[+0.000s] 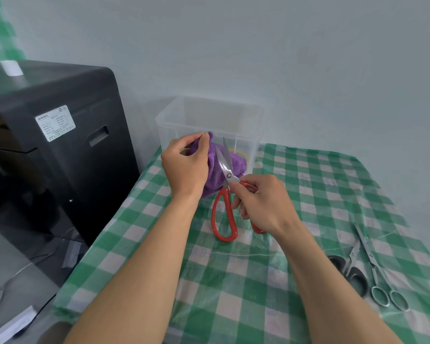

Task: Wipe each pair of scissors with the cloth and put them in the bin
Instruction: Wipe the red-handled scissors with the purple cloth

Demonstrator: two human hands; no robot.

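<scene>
My left hand [186,165] grips a bunched purple cloth [230,167] just in front of the clear plastic bin [209,112]. Red-handled scissors [225,192] point up and away, their blades slightly apart and lying against the cloth. My right hand [261,202] holds them near the pivot and by the right handle loop. The left loop hangs free above the tablecloth. Two more pairs lie at the right: black-handled scissors [353,269] and all-metal scissors [377,271].
A green and white checked tablecloth [233,281] covers the table. A large black machine [60,145] stands close at the left, beside the bin. A pale wall rises behind. Papers and cables lie on a lower surface at the bottom left.
</scene>
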